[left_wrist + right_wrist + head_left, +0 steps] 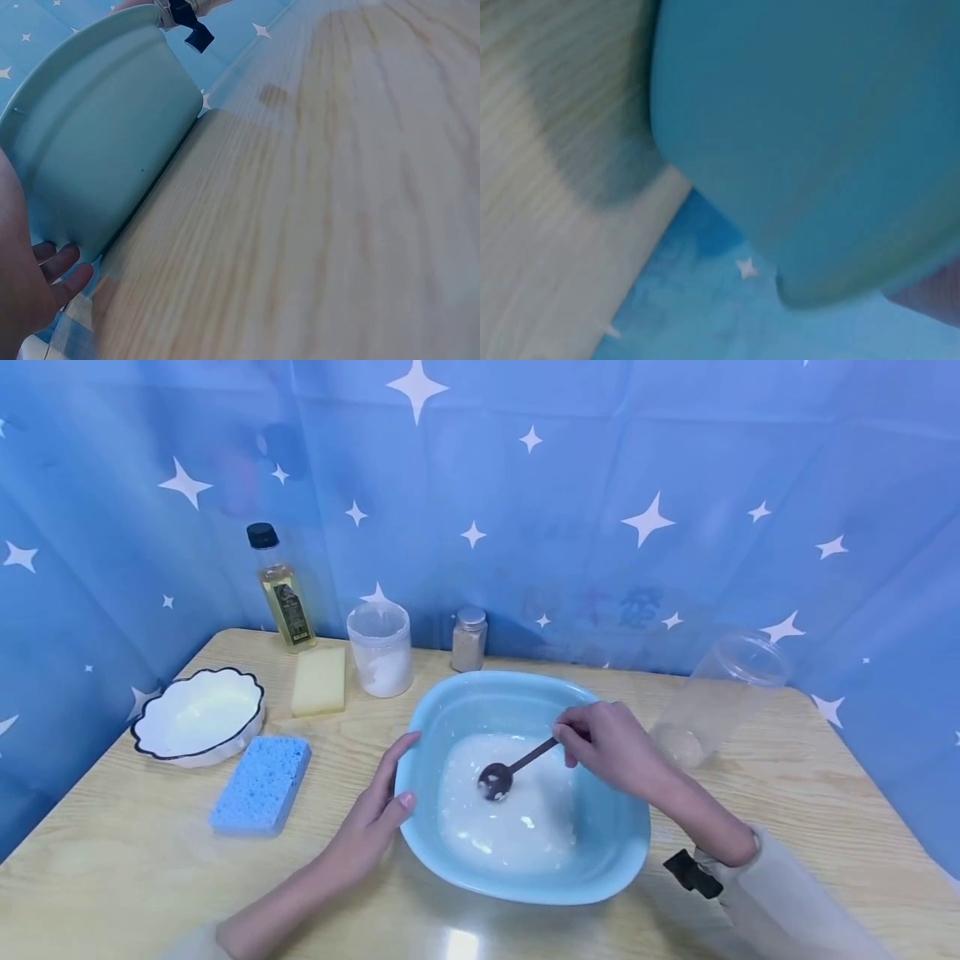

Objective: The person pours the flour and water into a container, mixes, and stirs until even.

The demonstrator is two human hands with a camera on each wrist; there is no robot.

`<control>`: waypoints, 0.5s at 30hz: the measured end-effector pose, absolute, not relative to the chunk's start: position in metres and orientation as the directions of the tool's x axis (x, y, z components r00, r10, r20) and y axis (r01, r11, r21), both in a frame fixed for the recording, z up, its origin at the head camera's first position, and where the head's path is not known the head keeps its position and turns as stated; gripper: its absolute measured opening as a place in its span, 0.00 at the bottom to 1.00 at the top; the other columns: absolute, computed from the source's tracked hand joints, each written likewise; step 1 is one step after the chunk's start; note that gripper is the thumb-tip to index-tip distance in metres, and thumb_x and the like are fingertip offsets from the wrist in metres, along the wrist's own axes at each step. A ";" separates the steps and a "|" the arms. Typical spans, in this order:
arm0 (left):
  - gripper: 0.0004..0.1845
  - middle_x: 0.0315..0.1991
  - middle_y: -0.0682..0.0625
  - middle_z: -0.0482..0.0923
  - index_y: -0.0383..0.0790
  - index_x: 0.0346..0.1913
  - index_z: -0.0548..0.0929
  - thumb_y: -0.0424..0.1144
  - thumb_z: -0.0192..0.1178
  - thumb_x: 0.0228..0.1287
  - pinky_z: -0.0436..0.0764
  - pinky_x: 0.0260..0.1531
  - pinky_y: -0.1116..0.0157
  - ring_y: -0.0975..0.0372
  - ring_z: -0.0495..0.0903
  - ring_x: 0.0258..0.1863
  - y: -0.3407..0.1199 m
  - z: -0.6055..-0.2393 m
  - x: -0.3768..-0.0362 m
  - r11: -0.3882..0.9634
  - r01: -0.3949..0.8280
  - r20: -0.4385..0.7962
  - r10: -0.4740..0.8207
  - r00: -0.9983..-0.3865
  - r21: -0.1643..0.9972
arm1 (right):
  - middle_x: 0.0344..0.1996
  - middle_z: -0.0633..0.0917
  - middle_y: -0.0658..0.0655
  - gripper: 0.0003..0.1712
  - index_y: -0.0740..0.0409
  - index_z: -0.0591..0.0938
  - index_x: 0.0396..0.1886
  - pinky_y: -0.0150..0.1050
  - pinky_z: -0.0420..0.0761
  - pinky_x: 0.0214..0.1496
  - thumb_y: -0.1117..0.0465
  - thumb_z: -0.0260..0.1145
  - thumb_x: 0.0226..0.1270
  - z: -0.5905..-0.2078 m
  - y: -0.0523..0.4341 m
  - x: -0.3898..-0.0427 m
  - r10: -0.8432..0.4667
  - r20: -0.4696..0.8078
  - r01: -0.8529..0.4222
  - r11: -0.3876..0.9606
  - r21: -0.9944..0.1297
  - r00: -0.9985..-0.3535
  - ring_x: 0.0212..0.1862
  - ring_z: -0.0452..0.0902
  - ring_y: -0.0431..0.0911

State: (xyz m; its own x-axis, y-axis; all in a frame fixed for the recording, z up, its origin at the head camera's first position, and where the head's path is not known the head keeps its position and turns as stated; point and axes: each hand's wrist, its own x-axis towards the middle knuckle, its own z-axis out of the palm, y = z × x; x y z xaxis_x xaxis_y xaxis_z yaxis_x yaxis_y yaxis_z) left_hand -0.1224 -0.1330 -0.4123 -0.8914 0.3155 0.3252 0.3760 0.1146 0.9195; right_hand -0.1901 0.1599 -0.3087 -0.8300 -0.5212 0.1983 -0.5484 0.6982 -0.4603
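Note:
A light blue basin (630, 839) stands on the table with a milky white liquid (517, 835) in its bottom. Over this liquid, in the head view, my right hand (611, 745) pinches the handle of a dark brown spoon (534, 754); the spoon's round bowl is at the liquid's surface, with bits of white on it. My left hand (378, 802) holds the basin's left side, thumb and forefinger at the rim. In the left wrist view, the other fingers (64, 262) lie low against its outer wall. Mostly the basin's outside fills the right wrist view, where the spoon is hidden.
Left of the basin are a white scalloped dish (198, 714), a blue sponge (261, 785) and a yellow sponge (318, 681). Behind stand an oil bottle (288, 602), a tub of white powder (381, 652) and a small capped jar (469, 642). A clear container (712, 702) stands right.

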 end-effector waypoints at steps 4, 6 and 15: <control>0.30 0.71 0.45 0.49 0.58 0.72 0.48 0.36 0.43 0.72 0.75 0.51 0.62 0.49 0.63 0.63 -0.134 -0.412 -0.122 0.143 0.371 0.313 0.316 -0.896 0.918 | 0.12 0.75 0.44 0.10 0.58 0.83 0.27 0.31 0.61 0.15 0.67 0.58 0.66 -0.299 0.176 -0.188 -0.504 0.160 -0.520 0.741 -0.424 -0.849 0.13 0.58 0.38; 0.30 0.72 0.45 0.48 0.59 0.72 0.48 0.36 0.42 0.72 0.75 0.51 0.62 0.49 0.63 0.63 -0.134 -0.411 -0.122 0.149 0.366 0.306 0.317 -0.898 0.919 | 0.11 0.75 0.45 0.09 0.59 0.83 0.28 0.32 0.62 0.16 0.67 0.58 0.66 -0.294 0.184 -0.185 -0.510 0.122 -0.508 0.746 -0.432 -0.852 0.13 0.58 0.38; 0.31 0.72 0.45 0.48 0.58 0.72 0.48 0.35 0.43 0.72 0.75 0.50 0.63 0.49 0.62 0.63 -0.133 -0.413 -0.122 0.106 0.362 0.312 0.324 -0.893 0.926 | 0.14 0.78 0.42 0.09 0.54 0.83 0.32 0.31 0.64 0.16 0.64 0.57 0.68 -0.299 0.165 -0.177 -0.627 0.055 -0.555 0.643 -0.528 -0.777 0.13 0.59 0.36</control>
State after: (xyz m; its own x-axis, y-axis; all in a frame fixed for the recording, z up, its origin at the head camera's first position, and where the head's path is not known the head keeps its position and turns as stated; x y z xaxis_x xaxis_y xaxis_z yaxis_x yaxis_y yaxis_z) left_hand -0.1223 -0.1332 -0.4125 -0.8931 0.3241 0.3119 0.3620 0.1061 0.9261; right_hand -0.1769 0.1652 -0.2992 -0.7775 -0.6265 0.0549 -0.5551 0.6425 -0.5282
